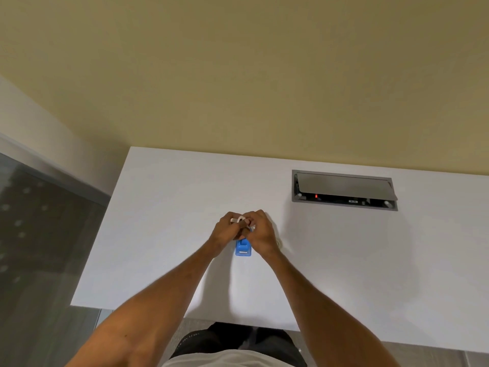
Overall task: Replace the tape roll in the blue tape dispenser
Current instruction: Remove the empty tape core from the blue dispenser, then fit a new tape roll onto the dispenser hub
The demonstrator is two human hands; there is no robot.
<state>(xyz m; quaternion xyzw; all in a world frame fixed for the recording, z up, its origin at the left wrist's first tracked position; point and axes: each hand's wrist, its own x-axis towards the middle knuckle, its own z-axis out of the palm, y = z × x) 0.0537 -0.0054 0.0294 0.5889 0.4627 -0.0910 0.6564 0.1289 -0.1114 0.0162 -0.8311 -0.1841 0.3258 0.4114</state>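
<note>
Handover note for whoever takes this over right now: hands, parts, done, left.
Left hand: closed on a small white piece, probably tape or its core; too small to tell which.
Right hand: closed, fingers meeting the left hand's over the far end of the blue tape dispenser.
Dispenser lies on the white desk, its cutter end toward the person, far end hidden by the hands.
Cable box in the desk, far right, lid ajar.
Done: cannot tell whether the old roll is out.
Left: seat the new roll, thread the tape to the cutter.
</note>
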